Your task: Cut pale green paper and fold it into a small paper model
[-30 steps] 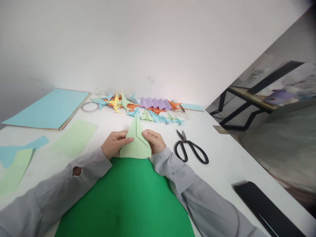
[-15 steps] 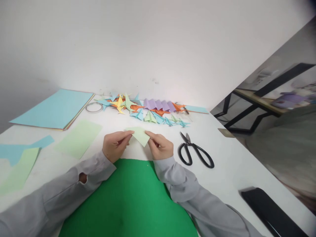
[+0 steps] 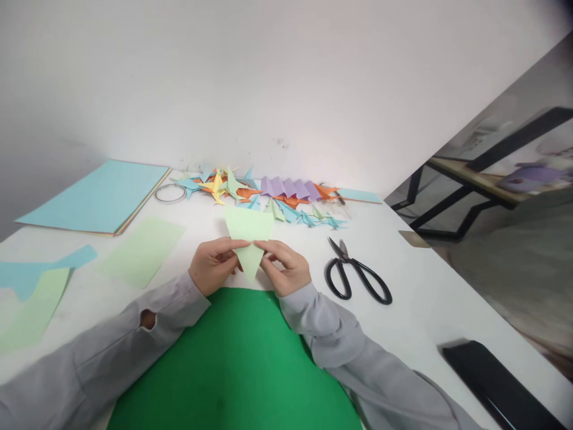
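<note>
A folded pale green paper triangle point(image 3: 249, 236) is held just above the white table point(image 3: 416, 286), its point toward me and its wide edge away. My left hand point(image 3: 213, 264) pinches its left side with thumb and fingers. My right hand point(image 3: 285, 267) pinches its right side the same way. Both hands are closed on the paper, just beyond the far edge of a dark green sheet point(image 3: 233, 364) that lies in front of me. Grey sleeves cover both of my arms.
Black scissors point(image 3: 358, 278) lie right of my hands. Several coloured folded paper figures point(image 3: 273, 194) and a tape ring point(image 3: 171, 193) line the wall. A stack of blue sheets point(image 3: 98, 197) and loose green and blue pieces point(image 3: 141, 251) sit left. A black flat object point(image 3: 496, 382) lies near right.
The folded green paper was flipped end over end: a second ago its point faced away from me, now it points toward me. Both hands kept hold of it.
</note>
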{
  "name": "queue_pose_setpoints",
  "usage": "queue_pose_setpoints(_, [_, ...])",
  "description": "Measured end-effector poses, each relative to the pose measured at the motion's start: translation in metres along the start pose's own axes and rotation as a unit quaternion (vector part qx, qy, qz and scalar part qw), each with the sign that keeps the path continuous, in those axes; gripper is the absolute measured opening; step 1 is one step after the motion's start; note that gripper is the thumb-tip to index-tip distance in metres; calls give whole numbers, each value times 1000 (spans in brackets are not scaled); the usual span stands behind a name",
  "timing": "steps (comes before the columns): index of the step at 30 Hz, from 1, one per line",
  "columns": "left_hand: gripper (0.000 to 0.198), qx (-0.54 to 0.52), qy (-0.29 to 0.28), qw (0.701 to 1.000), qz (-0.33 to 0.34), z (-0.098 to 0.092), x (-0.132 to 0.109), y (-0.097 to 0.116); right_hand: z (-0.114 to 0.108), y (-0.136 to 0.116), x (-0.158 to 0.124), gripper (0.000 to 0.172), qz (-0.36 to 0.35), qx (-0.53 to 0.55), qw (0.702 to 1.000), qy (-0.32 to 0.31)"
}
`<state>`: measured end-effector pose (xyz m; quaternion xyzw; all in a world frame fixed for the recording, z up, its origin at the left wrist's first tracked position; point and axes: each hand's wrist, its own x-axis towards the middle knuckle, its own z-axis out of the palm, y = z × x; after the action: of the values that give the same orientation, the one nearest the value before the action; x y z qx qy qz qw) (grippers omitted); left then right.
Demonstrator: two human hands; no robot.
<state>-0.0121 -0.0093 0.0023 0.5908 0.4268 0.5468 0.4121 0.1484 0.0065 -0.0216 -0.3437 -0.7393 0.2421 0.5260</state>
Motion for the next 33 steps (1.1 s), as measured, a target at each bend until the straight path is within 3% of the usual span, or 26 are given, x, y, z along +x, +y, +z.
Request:
queue_pose_setpoints(7, [26, -6, 3, 999, -52, -3, 2, -5, 9, 9, 1, 15, 117, 146, 980, 60])
queue_pose_setpoints(14, [20, -30, 0, 994, -103, -2, 3, 1, 5, -6, 5, 18, 242, 208, 947, 47])
queue_pose_setpoints(24, [29, -100, -1, 967, -235, 5, -10, 8, 9, -16, -4, 27, 304, 251, 916, 72])
queue_pose_setpoints(33, [30, -152, 46, 954, -254, 12, -20, 11, 9, -25, -8, 32, 382, 228, 892, 76])
